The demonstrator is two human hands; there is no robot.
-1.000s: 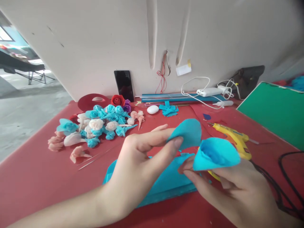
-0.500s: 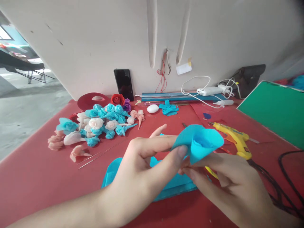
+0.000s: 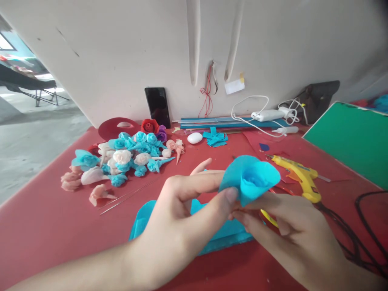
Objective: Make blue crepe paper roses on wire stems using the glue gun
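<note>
Between my hands is a blue paper flower (image 3: 257, 178), its outer petal wrapped into a cone around a tighter rolled centre. My left hand (image 3: 188, 218) pinches the petal's left edge between thumb and forefinger, the other fingers raised behind. From below, my right hand (image 3: 291, 234) pinches the base of the flower; the exact grip point is partly hidden by the fingers. Under my hands lies a stack of blue crepe paper (image 3: 224, 238) on the red table (image 3: 69, 238), largely covered by them.
A heap of blue, white and pink paper flowers (image 3: 121, 157) lies at left, with thin wires (image 3: 121, 202) in front. On the right are a yellow glue gun (image 3: 298, 173), black cable (image 3: 342, 234) and a green board (image 3: 351, 141). A phone (image 3: 157, 107) leans on the wall.
The flower has turned slightly, with its opening shifted a little left and its wrapped petal closer round the centre. Both hands keep their pinch.
</note>
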